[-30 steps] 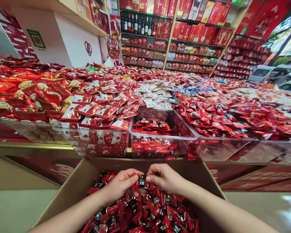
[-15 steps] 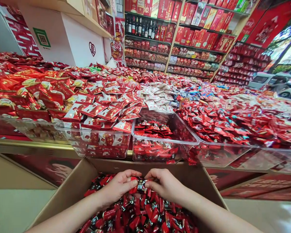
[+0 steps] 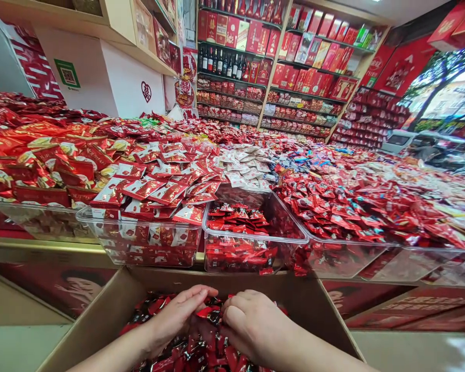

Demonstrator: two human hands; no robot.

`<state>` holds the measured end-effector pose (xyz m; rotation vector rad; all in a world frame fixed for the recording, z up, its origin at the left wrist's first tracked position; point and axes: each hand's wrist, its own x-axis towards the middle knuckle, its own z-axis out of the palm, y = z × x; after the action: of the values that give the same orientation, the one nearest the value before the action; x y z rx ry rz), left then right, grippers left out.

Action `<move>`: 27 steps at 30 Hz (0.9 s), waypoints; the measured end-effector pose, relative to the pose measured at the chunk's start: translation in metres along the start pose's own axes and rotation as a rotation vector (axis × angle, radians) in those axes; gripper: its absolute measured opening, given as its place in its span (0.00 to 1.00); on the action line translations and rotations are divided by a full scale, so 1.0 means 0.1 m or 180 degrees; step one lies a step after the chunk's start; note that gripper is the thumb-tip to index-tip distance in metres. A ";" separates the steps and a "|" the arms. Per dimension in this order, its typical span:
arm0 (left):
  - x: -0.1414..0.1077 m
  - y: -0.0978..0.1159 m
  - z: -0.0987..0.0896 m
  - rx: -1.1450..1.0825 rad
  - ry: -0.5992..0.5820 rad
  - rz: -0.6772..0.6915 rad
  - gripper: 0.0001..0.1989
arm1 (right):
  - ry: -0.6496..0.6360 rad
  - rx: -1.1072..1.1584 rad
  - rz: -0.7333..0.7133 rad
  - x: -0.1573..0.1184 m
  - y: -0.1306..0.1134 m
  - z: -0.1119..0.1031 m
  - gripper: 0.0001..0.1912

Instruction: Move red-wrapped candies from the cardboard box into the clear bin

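Below you, an open cardboard box (image 3: 310, 310) holds a heap of glossy, red-and-black wrapped sweets (image 3: 213, 356). Over them your left hand (image 3: 178, 315) reaches with fingers extended and slightly bent; your right hand (image 3: 253, 323) curls, its back upward. A shiny red packet (image 3: 204, 312) shows between them; whether either hand's fingers pinch it, I cannot tell. Beyond, on the gold-edged worktop (image 3: 42, 251), a clear plastic tub (image 3: 256, 238) is partly filled with flat red packets, beside another tub (image 3: 139, 225) piled with red-and-white sachets (image 3: 155, 188).
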<state>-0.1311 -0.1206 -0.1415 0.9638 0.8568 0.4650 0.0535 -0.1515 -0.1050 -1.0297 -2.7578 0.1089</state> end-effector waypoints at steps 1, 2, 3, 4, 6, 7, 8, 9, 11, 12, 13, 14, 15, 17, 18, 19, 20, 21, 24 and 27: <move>0.00 0.00 -0.01 -0.0009 0.0064 0.0007 0.19 | 0.0085 -0.0039 -0.0020 0.00 -0.01 -0.03 0.06; 0.00 0.00 -0.01 -0.0003 0.0114 0.0020 0.19 | 0.0176 -0.0060 -0.0054 -0.01 -0.03 -0.07 0.05; 0.01 -0.01 -0.02 0.0021 0.0142 0.0039 0.19 | 0.0288 -0.0043 -0.0117 -0.02 -0.06 -0.12 0.05; 0.02 -0.02 -0.04 0.0057 0.0146 0.0062 0.19 | 0.0408 0.0012 -0.0206 -0.03 -0.09 -0.19 0.05; 0.04 -0.04 -0.06 0.0145 0.0087 0.0083 0.19 | 0.0611 0.0164 -0.0373 -0.06 -0.15 -0.40 0.04; 0.04 -0.06 -0.07 0.0185 0.0036 0.0063 0.20 | 0.0724 0.0210 -0.0392 -0.07 -0.17 -0.53 0.03; 0.05 -0.07 -0.08 0.0220 -0.0012 0.0034 0.20 | 0.0848 0.0204 -0.0328 -0.08 -0.18 -0.68 0.03; 0.06 -0.09 -0.09 0.0250 -0.0050 0.0003 0.20 | 0.0979 0.0120 -0.0177 -0.08 -0.16 -0.83 0.04; 0.07 -0.13 -0.11 0.0309 -0.0115 -0.0040 0.21 | 0.1161 -0.0271 0.0343 -0.01 -0.06 -1.11 0.06; 0.08 -0.15 -0.11 0.0341 -0.0149 -0.0047 0.21 | 0.1167 -0.0546 0.0631 0.06 0.04 -1.23 0.08; 0.08 -0.16 -0.12 0.0378 -0.0179 -0.0053 0.21 | 0.1056 -0.0843 0.0904 0.14 0.15 -1.31 0.09; 0.08 -0.18 -0.12 0.0413 -0.0209 -0.0073 0.21 | 0.0877 -0.1132 0.1100 0.24 0.28 -1.36 0.10; 0.08 -0.19 -0.12 0.0447 -0.0238 -0.0108 0.21 | 0.0635 -0.1388 0.1241 0.35 0.41 -1.38 0.11; 0.08 -0.21 -0.12 0.0525 -0.0282 -0.0190 0.21 | 0.0089 -0.1731 0.1337 0.56 0.67 -1.35 0.11; 0.07 -0.22 -0.12 0.0572 -0.0303 -0.0230 0.21 | -0.0181 -0.1826 0.1336 0.66 0.78 -1.31 0.11; 0.06 -0.23 -0.11 0.0620 -0.0325 -0.0261 0.21 | -0.0406 -0.1879 0.1321 0.73 0.87 -1.25 0.11; 0.05 -0.23 -0.11 0.0666 -0.0344 -0.0284 0.21 | -0.0581 -0.1907 0.1311 0.79 0.94 -1.20 0.12; 0.04 -0.24 -0.10 0.0708 -0.0357 -0.0302 0.20 | -0.0702 -0.1922 0.1310 0.83 1.00 -1.15 0.13; 0.02 -0.24 -0.10 0.0786 -0.0373 -0.0322 0.19 | -0.0834 -0.1929 0.1358 0.87 1.10 -1.04 0.14; 0.01 -0.25 -0.11 0.0847 -0.0357 -0.0297 0.18 | -0.0968 -0.1882 0.1389 0.85 1.15 -0.99 0.14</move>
<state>-0.1396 -0.1275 -0.1666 1.1769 0.8713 0.2173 0.0856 -0.0088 -0.0107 -1.8934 -2.8333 -0.5669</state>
